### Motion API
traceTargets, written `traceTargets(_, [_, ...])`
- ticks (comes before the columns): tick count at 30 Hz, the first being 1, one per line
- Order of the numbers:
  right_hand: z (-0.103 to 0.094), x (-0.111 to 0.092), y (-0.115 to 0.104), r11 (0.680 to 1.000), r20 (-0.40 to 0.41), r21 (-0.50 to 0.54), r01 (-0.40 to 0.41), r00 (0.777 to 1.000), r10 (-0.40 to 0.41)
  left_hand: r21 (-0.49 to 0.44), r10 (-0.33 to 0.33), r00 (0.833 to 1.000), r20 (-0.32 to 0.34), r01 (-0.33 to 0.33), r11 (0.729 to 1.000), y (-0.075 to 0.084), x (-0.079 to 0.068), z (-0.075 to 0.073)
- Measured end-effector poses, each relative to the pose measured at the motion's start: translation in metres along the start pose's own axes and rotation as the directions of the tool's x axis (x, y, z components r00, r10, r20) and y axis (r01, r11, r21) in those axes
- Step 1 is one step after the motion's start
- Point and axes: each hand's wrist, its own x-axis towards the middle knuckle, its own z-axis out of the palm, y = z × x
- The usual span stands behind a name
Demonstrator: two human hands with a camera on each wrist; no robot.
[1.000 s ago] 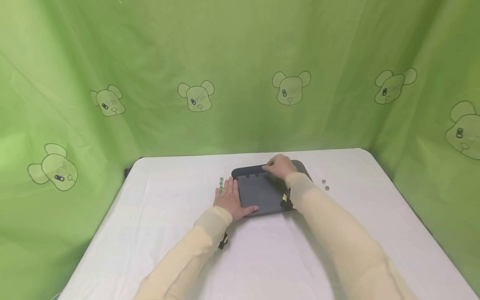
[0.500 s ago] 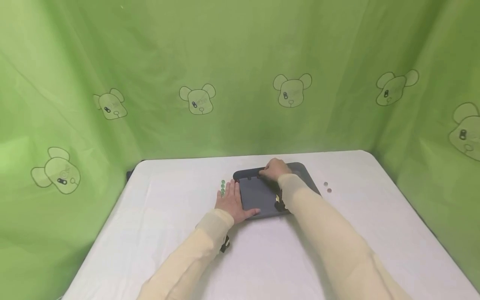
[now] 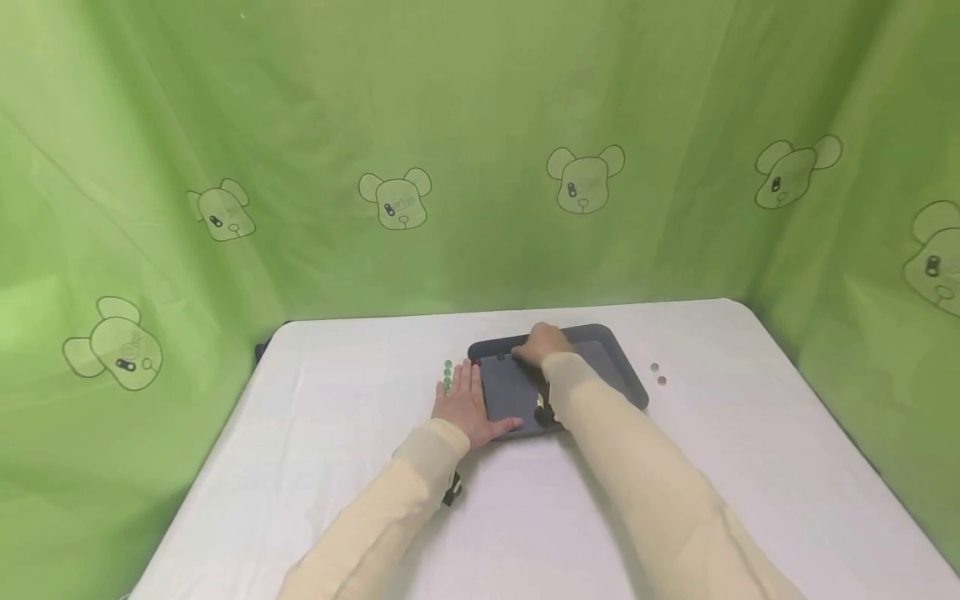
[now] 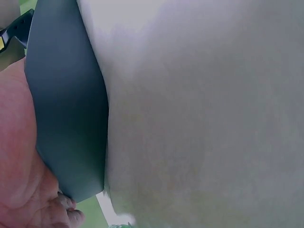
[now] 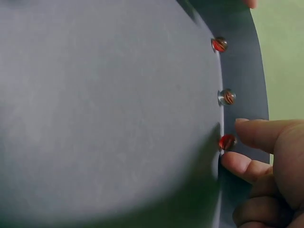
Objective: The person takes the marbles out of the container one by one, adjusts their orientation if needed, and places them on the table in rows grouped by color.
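A dark grey tray lies on the white table. My left hand rests flat along its left side, fingers straight and thumb over the front rim; in the left wrist view the palm lies against the tray wall. My right hand reaches to the far wall. In the right wrist view its thumb and forefinger curl around a red-swirled glass marble at the tray's inner edge. A clear marble with an orange swirl and another red one line the same edge.
Several green marbles stand in a column on the cloth left of the tray, partly behind the left fingers. Right of the tray lie a greenish marble and a reddish marble. A green curtain encloses the table.
My right hand has moved left and slightly lower along the tray's far wall, its fingertips now at the third marble. The left hand stays in place; the head view has shifted slightly.
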Motion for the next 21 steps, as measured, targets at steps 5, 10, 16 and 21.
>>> traceTargets(5, [0.0015, -0.0012, -0.0041, 1.000, -0.009, 0.019, -0.016, 1.000, 0.017, -0.020, -0.001, 1.000, 0.008, 0.002, 1.000, 0.0005, -0.0009, -0.0030])
traceTargets(10, [0.0025, -0.0027, -0.0049, 0.999, -0.013, 0.022, -0.027, 1.000, 0.027, -0.008, 0.002, 1.000, 0.005, -0.002, 1.000, 0.0013, -0.0016, -0.0046])
traceTargets(16, [0.0044, -0.0001, -0.0028, 0.999, -0.023, 0.023, -0.025, 0.999, 0.025, -0.005, -0.002, 1.000, -0.006, 0.001, 1.000, 0.0003, 0.0013, -0.0005])
traceTargets(21, [0.0057, 0.0013, -0.0018, 0.999, -0.021, 0.023, -0.027, 0.999, 0.028, 0.003, -0.004, 1.000, -0.010, 0.004, 1.000, -0.0001, 0.0026, 0.0017])
